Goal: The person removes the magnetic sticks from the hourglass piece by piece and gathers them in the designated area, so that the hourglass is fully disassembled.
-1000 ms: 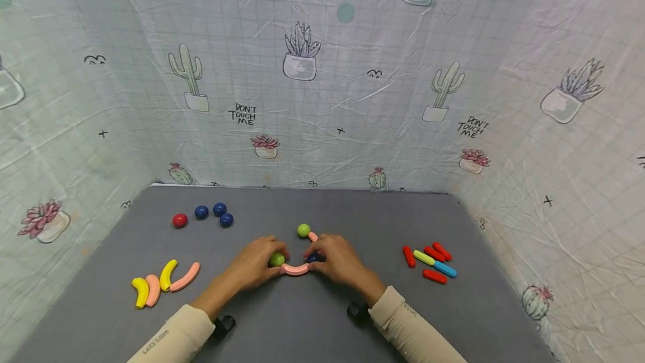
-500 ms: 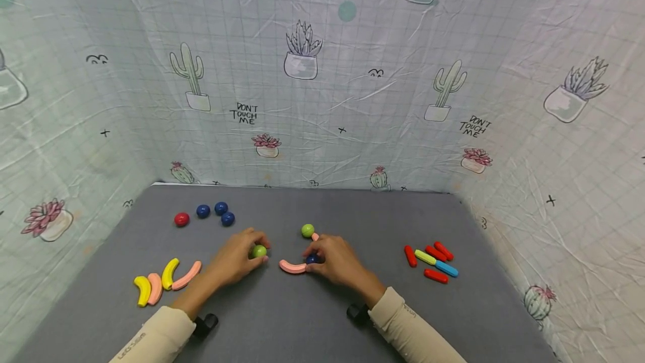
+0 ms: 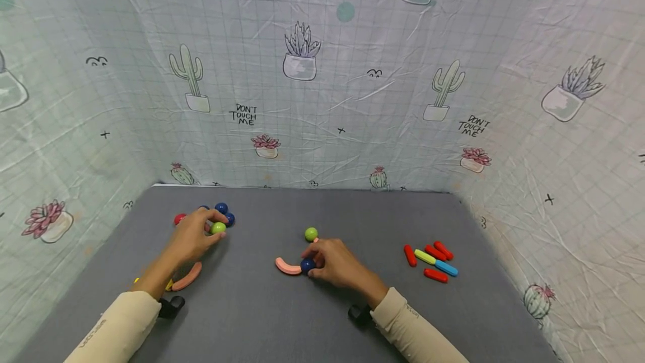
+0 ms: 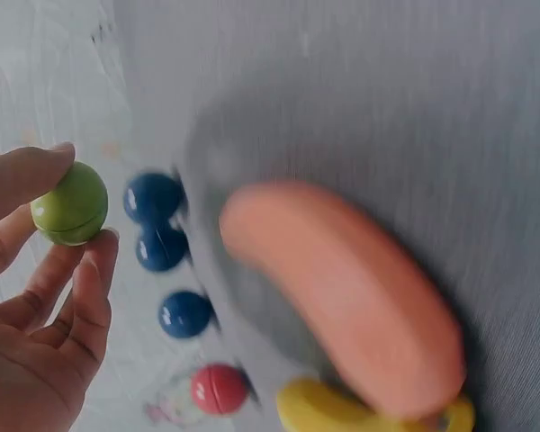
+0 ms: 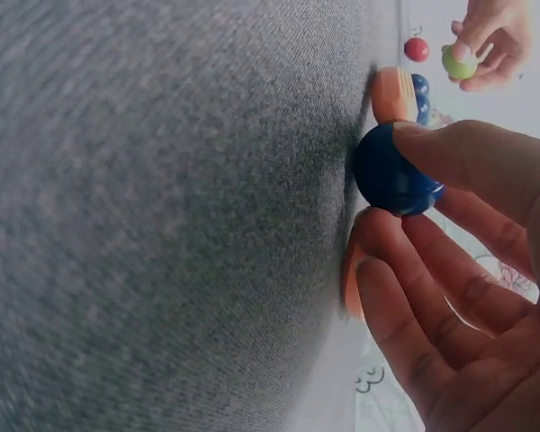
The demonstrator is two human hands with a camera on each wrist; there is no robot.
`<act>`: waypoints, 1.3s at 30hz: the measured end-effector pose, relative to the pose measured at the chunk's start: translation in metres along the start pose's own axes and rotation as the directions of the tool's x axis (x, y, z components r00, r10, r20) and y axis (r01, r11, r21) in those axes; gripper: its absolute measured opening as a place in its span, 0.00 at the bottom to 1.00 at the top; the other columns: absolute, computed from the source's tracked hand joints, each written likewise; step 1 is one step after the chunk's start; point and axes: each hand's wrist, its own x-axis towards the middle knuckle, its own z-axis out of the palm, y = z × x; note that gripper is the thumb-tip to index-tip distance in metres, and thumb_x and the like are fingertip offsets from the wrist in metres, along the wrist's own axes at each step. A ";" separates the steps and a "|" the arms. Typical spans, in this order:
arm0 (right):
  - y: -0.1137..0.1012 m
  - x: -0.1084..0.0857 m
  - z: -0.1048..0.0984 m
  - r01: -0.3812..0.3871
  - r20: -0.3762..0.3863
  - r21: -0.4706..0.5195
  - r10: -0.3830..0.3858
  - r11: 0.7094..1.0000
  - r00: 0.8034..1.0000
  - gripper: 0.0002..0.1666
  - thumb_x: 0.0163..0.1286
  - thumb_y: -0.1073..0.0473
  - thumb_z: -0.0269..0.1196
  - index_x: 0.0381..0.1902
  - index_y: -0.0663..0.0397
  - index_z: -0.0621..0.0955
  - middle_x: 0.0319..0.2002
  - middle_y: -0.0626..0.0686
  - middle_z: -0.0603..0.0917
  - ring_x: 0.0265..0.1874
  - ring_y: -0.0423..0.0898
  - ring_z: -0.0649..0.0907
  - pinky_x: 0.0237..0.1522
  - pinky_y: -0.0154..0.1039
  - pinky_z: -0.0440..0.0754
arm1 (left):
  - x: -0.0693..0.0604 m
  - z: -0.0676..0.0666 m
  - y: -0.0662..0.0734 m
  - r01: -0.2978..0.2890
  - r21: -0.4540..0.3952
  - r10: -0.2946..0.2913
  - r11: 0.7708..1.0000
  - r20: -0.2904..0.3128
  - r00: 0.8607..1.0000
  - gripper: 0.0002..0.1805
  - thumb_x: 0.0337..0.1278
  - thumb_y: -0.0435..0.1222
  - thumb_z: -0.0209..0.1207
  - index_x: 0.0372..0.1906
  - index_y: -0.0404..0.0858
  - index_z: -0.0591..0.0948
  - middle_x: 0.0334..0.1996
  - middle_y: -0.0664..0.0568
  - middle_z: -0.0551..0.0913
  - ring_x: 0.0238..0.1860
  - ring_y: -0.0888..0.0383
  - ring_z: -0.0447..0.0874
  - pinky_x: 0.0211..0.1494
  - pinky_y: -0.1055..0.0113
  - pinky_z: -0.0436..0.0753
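My left hand (image 3: 194, 235) pinches a green ball (image 3: 218, 228) between thumb and fingers, above the table by the blue balls. In the left wrist view the green ball (image 4: 70, 205) is seen clear of the tabletop. My right hand (image 3: 336, 263) grips a dark blue ball (image 3: 307, 265) low at the table's middle. That ball sits at the right end of a curved pink stick (image 3: 288, 266). Behind the right hand, another green ball (image 3: 311, 234) stands at the tip of a second pink stick, mostly hidden by the hand.
Several blue balls (image 3: 221, 208) and a red ball (image 3: 180, 219) lie at the back left, partly behind the left hand. A pink curved stick (image 3: 187, 277) and yellow ones lie under the left forearm. Red, yellow and blue rods (image 3: 445, 268) lie on the right.
My left hand has carried the green ball from the pink stick's left end to the blue balls. My right hand has moved slightly left with the blue ball, and the pink stick has shifted left too.
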 end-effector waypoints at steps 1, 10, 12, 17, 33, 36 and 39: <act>-0.001 0.000 0.001 -0.006 0.001 0.010 0.006 1.000 1.000 0.18 0.63 0.59 0.80 0.51 0.48 0.90 0.39 0.47 0.89 0.37 0.37 0.87 0.40 0.28 0.82 | 0.002 -0.003 -0.006 0.015 0.011 -0.015 1.000 0.011 1.000 0.13 0.62 0.36 0.75 0.50 0.41 0.89 0.46 0.43 0.86 0.41 0.50 0.81 0.42 0.57 0.77; -0.006 0.005 0.004 -0.012 -0.008 0.019 0.012 1.000 1.000 0.18 0.59 0.54 0.83 0.46 0.47 0.91 0.35 0.42 0.90 0.33 0.33 0.85 0.38 0.28 0.81 | 0.022 -0.006 -0.040 0.105 0.028 -0.108 0.994 0.086 0.990 0.15 0.62 0.35 0.74 0.52 0.37 0.87 0.50 0.39 0.88 0.44 0.45 0.84 0.49 0.46 0.81; -0.006 0.004 0.005 0.006 -0.015 -0.001 -0.006 1.000 1.000 0.19 0.58 0.52 0.83 0.46 0.46 0.91 0.38 0.43 0.91 0.36 0.35 0.87 0.41 0.30 0.83 | 0.026 -0.003 -0.044 0.107 0.031 -0.109 0.994 0.091 0.990 0.16 0.60 0.33 0.75 0.51 0.37 0.87 0.49 0.40 0.89 0.44 0.45 0.85 0.49 0.45 0.81; -0.003 0.002 0.004 0.000 -0.033 -0.015 -0.001 1.000 0.999 0.20 0.58 0.51 0.83 0.47 0.45 0.91 0.39 0.44 0.91 0.38 0.37 0.88 0.43 0.32 0.83 | 0.035 -0.001 -0.049 0.105 0.059 -0.111 0.993 0.115 0.987 0.15 0.58 0.31 0.74 0.50 0.34 0.87 0.47 0.39 0.89 0.44 0.44 0.84 0.51 0.44 0.79; -0.004 0.002 0.008 -0.013 -0.015 -0.015 0.013 1.000 1.000 0.17 0.61 0.47 0.81 0.46 0.42 0.91 0.38 0.40 0.90 0.38 0.34 0.86 0.43 0.31 0.82 | 0.024 -0.005 -0.027 0.063 0.138 -0.060 0.988 -0.020 0.998 0.15 0.57 0.33 0.75 0.49 0.36 0.88 0.47 0.36 0.88 0.50 0.34 0.83 0.53 0.37 0.78; -0.004 0.003 0.009 -0.007 -0.011 0.001 0.007 1.000 1.000 0.17 0.62 0.48 0.80 0.46 0.44 0.91 0.38 0.41 0.90 0.37 0.34 0.86 0.41 0.30 0.82 | 0.015 -0.004 -0.001 -0.017 0.141 0.026 0.990 -0.061 0.998 0.15 0.55 0.33 0.77 0.47 0.37 0.89 0.46 0.37 0.87 0.50 0.34 0.82 0.53 0.38 0.78; -0.004 0.003 0.010 -0.008 -0.012 0.015 0.008 1.000 1.000 0.16 0.62 0.49 0.80 0.46 0.45 0.90 0.38 0.42 0.91 0.36 0.35 0.87 0.40 0.30 0.82 | 0.006 0.002 0.029 -0.094 0.126 0.099 0.988 -0.033 0.995 0.14 0.54 0.34 0.78 0.46 0.40 0.89 0.46 0.41 0.86 0.50 0.38 0.81 0.55 0.41 0.79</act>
